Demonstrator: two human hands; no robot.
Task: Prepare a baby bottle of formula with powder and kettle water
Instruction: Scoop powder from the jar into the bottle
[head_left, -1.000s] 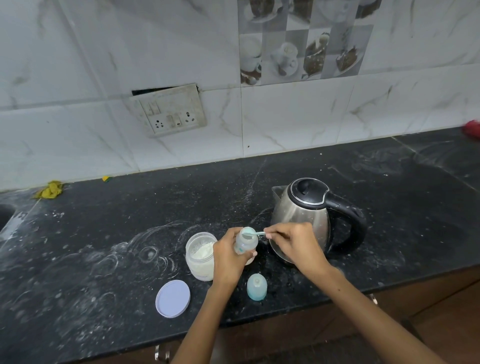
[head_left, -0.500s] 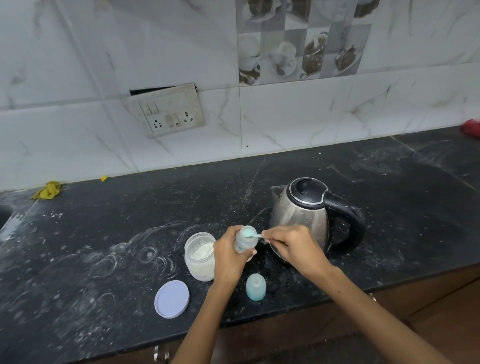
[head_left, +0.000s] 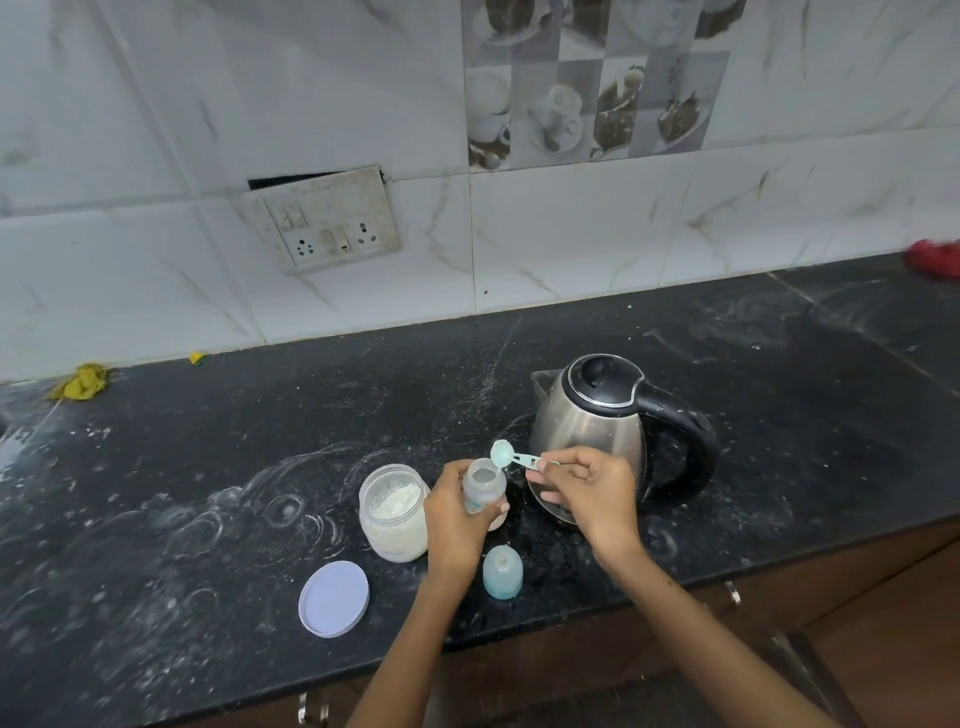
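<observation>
My left hand (head_left: 453, 525) grips a small clear baby bottle (head_left: 484, 480), upright with its mouth open. My right hand (head_left: 587, 491) pinches the handle of a pale green scoop (head_left: 511, 457); the scoop's bowl is tipped on its side just above the bottle's rim. An open jar of white powder (head_left: 393, 512) stands just left of my left hand. The steel kettle (head_left: 592, 431) with black lid and handle stands behind my right hand. The bottle's blue-green cap (head_left: 502, 571) rests on the counter below my hands.
The jar's round pale lid (head_left: 334, 597) lies flat at the front left. The black counter (head_left: 208, 467) is dusted with powder. A yellow cloth (head_left: 82, 383) sits at the back left, a red object (head_left: 935, 258) at the far right, a socket plate (head_left: 324, 226) on the wall.
The scoop, which lay over the bottle's mouth, has been turned and lifted so its bowl stands tilted above the rim. My left hand still holds the bottle in the same spot.
</observation>
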